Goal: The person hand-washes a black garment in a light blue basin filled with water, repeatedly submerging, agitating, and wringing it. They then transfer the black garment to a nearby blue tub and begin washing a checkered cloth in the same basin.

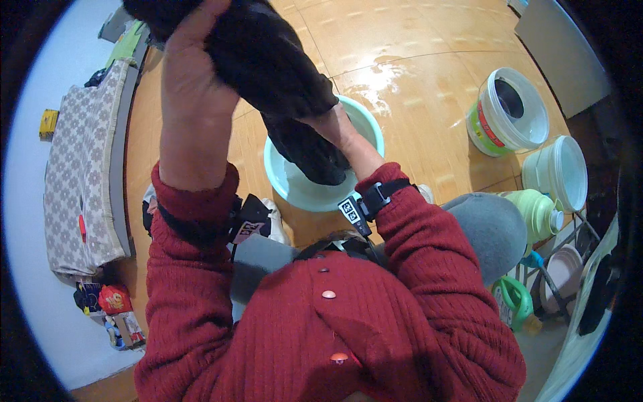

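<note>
A dark, black-looking cloth item [266, 60], perhaps a garment, stretches between my two hands. My left hand [193, 75] is raised high at the upper left and grips the cloth; part of this hand leaves the top of the view. Lower down, my right hand [331, 123] holds the other end, its fingers hidden by the fabric. A dark end of the cloth hangs below it over a mint-green plastic basin [374, 135] on the floor. The basin looks pale inside; the cloth and right arm cover much of it.
Wet patches shine on the tiled floor [402, 95]. At right stand a white bucket [535, 118] with a dark round thing inside, a pale bucket [572, 173] and a green thermos-like flask [535, 213]. A flower-patterned cloth [83, 176] covers furniture at left.
</note>
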A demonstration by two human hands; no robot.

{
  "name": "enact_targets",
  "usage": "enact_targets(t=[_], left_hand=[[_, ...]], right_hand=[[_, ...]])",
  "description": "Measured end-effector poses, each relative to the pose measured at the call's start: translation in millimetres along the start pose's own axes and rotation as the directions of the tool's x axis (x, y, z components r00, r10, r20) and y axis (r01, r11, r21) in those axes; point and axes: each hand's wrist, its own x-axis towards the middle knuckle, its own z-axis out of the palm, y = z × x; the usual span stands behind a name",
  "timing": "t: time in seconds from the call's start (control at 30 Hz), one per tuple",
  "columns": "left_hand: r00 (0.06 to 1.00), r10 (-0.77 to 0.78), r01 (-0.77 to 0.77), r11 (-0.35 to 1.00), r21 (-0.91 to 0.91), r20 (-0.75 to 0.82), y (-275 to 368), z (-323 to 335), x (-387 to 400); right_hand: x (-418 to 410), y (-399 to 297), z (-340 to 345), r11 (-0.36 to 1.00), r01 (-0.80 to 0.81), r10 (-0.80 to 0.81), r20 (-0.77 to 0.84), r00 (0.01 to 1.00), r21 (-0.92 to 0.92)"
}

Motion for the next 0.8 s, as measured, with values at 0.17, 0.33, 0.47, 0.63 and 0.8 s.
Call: enact_targets(t=[0.17,0.33,0.47,0.63,0.8], left_hand=[[0.987,0.041,-0.065,0.985,-0.158,-0.154,27.6,-92.3,-15.8],[0.649,-0.007,-0.111,0.988,-0.104,-0.761,-12.0,-213.7,-46.6],[0.368,-0.323,0.404,0.900,-0.163,-0.872,-130.4,-262.1,-105.6],[0.288,-0.940,0.749,0.339,-0.568,-0.181,-229.4,-237.1,-158.2],[0.651,-0.754,0.753,0.628,-0.195,0.087,-234.1,-174.1,-143.9]], right_hand=[[2.6,-2.4,4.4,0.981,-0.083,0.063,-0.120,0.991,-0.178],[6.4,-3.6,9.2,0.979,-0.111,0.078,-0.192,0.978,-0.168],[10.2,-9.9,16.1,0.990,-0.023,-0.001,-0.170,0.986,-0.140],[9.6,-24.5,24.2,0.965,0.070,-0.105,-0.127,0.986,-0.252],[3.7,-33.6,32.9,0.980,0.068,-0.087,-0.092,0.992,-0.186]])
